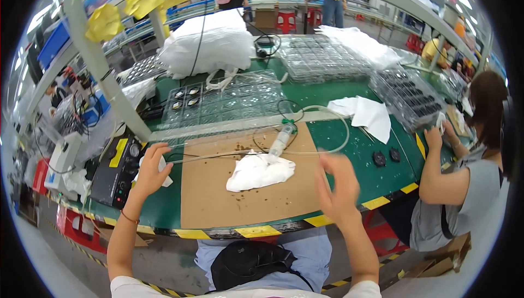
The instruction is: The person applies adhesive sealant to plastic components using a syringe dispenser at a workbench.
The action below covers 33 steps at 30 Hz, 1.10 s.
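The left hand (150,168) rests at the left edge of the brown board (245,189), its grip loosely curled on a small white cloth (162,168) that shows between thumb and fingers. Just right of that grip a thin tube (218,156) runs across the board to a syringe (280,141), whose tip meets a crumpled white rag (259,171) lying well right of the left grip. The right hand (339,186) hovers above the board's right edge, blurred, fingers spread wide open, holding nothing; the rag lies just left of it. Beyond both grips on the green surface (376,180) stand clear trays (229,104). Right of the right grip sit two black round parts (386,157) and another person (464,183).
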Each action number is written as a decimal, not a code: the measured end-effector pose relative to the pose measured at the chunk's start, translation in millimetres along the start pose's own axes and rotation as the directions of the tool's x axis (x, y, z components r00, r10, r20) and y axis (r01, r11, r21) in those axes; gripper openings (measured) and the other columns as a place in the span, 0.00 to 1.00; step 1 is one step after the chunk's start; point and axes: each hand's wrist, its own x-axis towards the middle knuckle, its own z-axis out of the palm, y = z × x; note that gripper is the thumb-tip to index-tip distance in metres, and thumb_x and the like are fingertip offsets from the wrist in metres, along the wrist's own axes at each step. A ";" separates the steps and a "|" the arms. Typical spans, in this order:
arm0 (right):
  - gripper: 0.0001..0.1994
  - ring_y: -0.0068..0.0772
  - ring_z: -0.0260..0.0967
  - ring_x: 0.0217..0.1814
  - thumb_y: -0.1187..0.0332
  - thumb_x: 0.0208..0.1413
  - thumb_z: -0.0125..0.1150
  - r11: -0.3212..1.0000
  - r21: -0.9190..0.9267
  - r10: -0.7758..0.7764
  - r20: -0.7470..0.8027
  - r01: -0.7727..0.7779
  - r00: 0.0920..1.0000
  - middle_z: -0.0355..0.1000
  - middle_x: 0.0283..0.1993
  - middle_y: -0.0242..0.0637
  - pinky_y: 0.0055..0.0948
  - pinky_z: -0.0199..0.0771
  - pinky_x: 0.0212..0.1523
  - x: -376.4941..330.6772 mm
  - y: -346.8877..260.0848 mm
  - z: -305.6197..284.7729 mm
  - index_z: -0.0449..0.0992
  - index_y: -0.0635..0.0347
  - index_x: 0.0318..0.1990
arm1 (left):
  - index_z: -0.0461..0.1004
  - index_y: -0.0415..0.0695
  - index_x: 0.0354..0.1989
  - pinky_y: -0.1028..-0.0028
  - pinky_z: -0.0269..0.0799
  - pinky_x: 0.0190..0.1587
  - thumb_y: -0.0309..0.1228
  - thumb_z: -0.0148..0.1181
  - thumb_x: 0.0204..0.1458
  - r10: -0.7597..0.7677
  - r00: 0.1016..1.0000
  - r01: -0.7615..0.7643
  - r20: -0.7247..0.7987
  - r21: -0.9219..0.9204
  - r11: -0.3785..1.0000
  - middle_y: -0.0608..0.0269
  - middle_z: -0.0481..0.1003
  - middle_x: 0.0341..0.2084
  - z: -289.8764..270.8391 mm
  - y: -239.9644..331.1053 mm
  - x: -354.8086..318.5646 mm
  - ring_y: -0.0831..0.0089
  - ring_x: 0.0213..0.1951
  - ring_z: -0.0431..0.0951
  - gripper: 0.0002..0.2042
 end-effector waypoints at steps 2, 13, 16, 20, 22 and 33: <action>0.20 0.46 0.66 0.32 0.68 0.47 0.53 0.944 -0.034 0.325 0.273 -0.329 0.905 0.67 0.34 0.47 0.35 0.65 0.30 30.3 19.6 32.0 0.60 0.66 0.47 | 0.66 0.41 0.38 0.66 0.60 0.47 0.25 0.57 0.37 -0.033 0.999 0.032 -0.034 -0.028 0.999 0.56 0.64 0.42 9.9 -12.1 6.0 0.56 0.45 0.63 0.16; 0.30 0.30 0.65 0.16 0.63 0.42 0.59 0.769 -0.039 0.605 0.368 -0.638 0.706 0.67 0.22 0.42 0.25 0.65 0.17 22.4 77.0 98.7 0.50 0.70 0.47 | 0.66 0.37 0.35 0.65 0.60 0.46 0.33 0.54 0.43 0.030 0.999 -0.029 -0.015 0.047 0.998 0.50 0.67 0.37 29.0 -51.7 66.2 0.55 0.43 0.65 0.14; 0.27 0.23 0.59 0.09 0.67 0.42 0.59 0.613 0.124 0.697 0.379 -0.780 0.608 0.64 0.20 0.38 0.20 0.56 0.09 31.0 62.2 96.9 0.50 0.67 0.45 | 0.66 0.36 0.35 0.63 0.62 0.44 0.33 0.52 0.44 0.030 0.999 -0.029 -0.029 0.039 0.999 0.49 0.68 0.35 63.0 -70.8 114.9 0.53 0.40 0.66 0.14; 0.27 0.21 0.54 0.09 0.67 0.42 0.61 0.218 0.423 0.787 0.456 -0.879 0.415 0.61 0.14 0.34 0.20 0.49 0.08 26.9 75.9 99.3 0.50 0.66 0.44 | 0.67 0.36 0.34 0.59 0.64 0.39 0.33 0.49 0.46 -0.153 0.984 0.164 -0.086 0.136 0.977 0.47 0.68 0.33 112.1 -90.3 179.1 0.51 0.36 0.69 0.12; 0.19 0.21 0.55 0.10 0.66 0.45 0.57 0.074 0.498 0.745 0.548 -0.864 0.380 0.63 0.17 0.33 0.19 0.51 0.10 28.4 80.4 98.4 0.58 0.65 0.41 | 0.66 0.36 0.33 0.59 0.65 0.37 0.33 0.49 0.47 -0.106 0.982 0.138 -0.156 0.212 0.967 0.45 0.69 0.32 130.8 -104.8 191.6 0.52 0.35 0.70 0.12; 0.16 0.24 0.64 0.21 0.58 0.53 0.47 -0.284 0.639 0.357 0.762 -0.715 0.540 0.69 0.36 0.41 0.18 0.61 0.17 38.4 77.1 87.0 0.59 0.55 0.44 | 0.67 0.34 0.30 0.61 0.67 0.36 0.40 0.58 0.41 -0.288 0.954 0.298 -0.082 0.192 0.935 0.44 0.71 0.27 141.1 -106.7 223.5 0.50 0.32 0.71 0.18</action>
